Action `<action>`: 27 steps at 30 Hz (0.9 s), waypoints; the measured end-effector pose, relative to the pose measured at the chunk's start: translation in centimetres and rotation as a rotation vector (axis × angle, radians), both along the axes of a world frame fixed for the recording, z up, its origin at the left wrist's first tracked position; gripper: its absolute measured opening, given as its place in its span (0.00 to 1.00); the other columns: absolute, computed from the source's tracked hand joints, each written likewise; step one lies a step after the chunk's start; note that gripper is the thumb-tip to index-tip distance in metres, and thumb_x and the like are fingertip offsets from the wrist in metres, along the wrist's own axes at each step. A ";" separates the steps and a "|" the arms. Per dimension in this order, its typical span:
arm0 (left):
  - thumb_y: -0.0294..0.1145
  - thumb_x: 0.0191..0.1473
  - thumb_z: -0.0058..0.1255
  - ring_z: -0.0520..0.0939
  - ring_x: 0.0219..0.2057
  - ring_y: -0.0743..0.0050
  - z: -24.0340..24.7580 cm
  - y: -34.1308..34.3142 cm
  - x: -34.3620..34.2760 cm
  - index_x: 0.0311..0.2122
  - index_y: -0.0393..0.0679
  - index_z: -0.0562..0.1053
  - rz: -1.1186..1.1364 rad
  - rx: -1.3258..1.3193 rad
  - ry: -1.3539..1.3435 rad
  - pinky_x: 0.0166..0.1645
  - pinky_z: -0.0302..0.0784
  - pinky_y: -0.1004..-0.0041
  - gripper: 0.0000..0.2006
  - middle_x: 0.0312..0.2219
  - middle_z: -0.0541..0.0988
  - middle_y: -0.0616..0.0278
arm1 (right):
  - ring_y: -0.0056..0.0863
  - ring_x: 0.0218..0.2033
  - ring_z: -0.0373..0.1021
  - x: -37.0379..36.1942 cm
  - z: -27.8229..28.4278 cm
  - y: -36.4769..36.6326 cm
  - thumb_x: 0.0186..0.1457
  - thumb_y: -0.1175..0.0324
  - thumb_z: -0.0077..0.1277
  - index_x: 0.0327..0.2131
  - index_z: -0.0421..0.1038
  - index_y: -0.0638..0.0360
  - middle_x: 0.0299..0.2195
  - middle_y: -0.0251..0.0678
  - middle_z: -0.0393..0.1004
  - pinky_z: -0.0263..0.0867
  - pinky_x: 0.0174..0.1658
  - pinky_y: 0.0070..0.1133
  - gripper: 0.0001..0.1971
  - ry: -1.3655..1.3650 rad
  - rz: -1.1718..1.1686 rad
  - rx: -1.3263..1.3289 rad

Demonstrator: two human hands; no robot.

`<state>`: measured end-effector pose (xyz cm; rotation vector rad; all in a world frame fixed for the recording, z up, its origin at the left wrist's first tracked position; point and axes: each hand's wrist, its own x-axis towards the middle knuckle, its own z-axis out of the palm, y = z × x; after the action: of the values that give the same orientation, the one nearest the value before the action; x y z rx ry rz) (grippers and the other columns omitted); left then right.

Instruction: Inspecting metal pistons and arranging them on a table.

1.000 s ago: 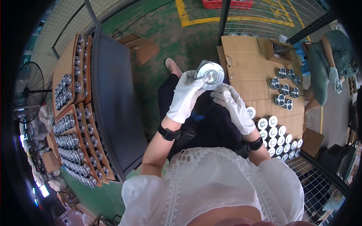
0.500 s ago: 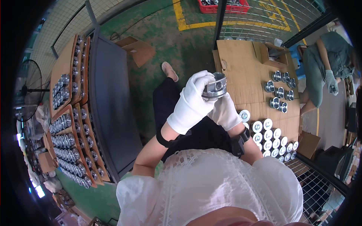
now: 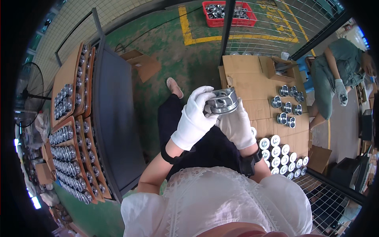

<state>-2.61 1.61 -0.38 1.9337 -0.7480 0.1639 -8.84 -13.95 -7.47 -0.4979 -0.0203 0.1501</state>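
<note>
In front of my body I hold a shiny metal piston [image 3: 223, 101], with ring grooves round its lower edge and a pin hole in its side. The gloved fingers of my left hand [image 3: 196, 120] are closed on its left side. My right hand [image 3: 239, 127], also in a white glove, is closed against its right and lower side; some of those fingers are hidden behind the piston. Near my right hand, white-topped pistons [image 3: 275, 140] stand in tight rows on a cardboard-covered table [image 3: 244, 81]. Farther back on it, several bare metal pistons [image 3: 287, 107] stand apart.
At left, a dark metal cart [image 3: 118, 106] stands beside stacked boards [image 3: 63, 138] bearing pistons. A small cardboard box [image 3: 281, 69] sits at the table's back. A red crate [image 3: 215, 21] of metal parts lies beyond the mesh. Another person [image 3: 335, 73] stands at right, holding a part.
The piston has tilted and turned in my hands, showing more of its side and hollow. My right fingers have shifted up along its right side. The whole view has moved slightly.
</note>
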 end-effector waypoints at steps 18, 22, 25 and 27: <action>0.26 0.39 0.70 0.81 0.48 0.49 -0.1 -0.4 -0.6 0.46 0.39 0.75 0.044 0.060 -0.008 0.51 0.81 0.60 0.25 0.51 0.75 0.53 | 0.35 0.58 0.67 -0.4 0.5 0.0 0.71 0.42 0.32 0.62 0.60 0.57 0.59 0.40 0.69 0.63 0.62 0.36 0.31 0.040 0.119 0.361; 0.26 0.39 0.70 0.82 0.47 0.50 -1.1 0.1 -0.4 0.45 0.38 0.75 0.084 0.092 0.039 0.49 0.83 0.61 0.24 0.51 0.75 0.53 | 0.35 0.56 0.68 0.0 1.4 0.0 0.72 0.42 0.32 0.63 0.58 0.60 0.59 0.43 0.67 0.68 0.58 0.37 0.31 0.133 0.035 0.236; 0.26 0.38 0.70 0.82 0.47 0.50 -2.0 0.3 -0.1 0.47 0.38 0.73 0.075 0.098 0.025 0.50 0.82 0.62 0.27 0.52 0.74 0.52 | 0.33 0.56 0.68 0.0 1.6 0.3 0.72 0.44 0.32 0.63 0.58 0.59 0.58 0.41 0.67 0.68 0.58 0.35 0.29 0.190 -0.022 0.104; 0.26 0.38 0.72 0.80 0.50 0.50 -2.3 0.3 -0.4 0.51 0.40 0.70 0.053 0.079 0.073 0.53 0.80 0.62 0.32 0.54 0.73 0.53 | 0.31 0.56 0.67 -0.1 1.6 0.6 0.72 0.48 0.34 0.62 0.59 0.58 0.58 0.39 0.67 0.68 0.59 0.32 0.27 0.230 -0.080 0.004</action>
<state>-2.99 1.91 -2.72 2.0243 -0.6634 0.0967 -8.94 -13.33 -5.86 -0.4745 0.2242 0.1285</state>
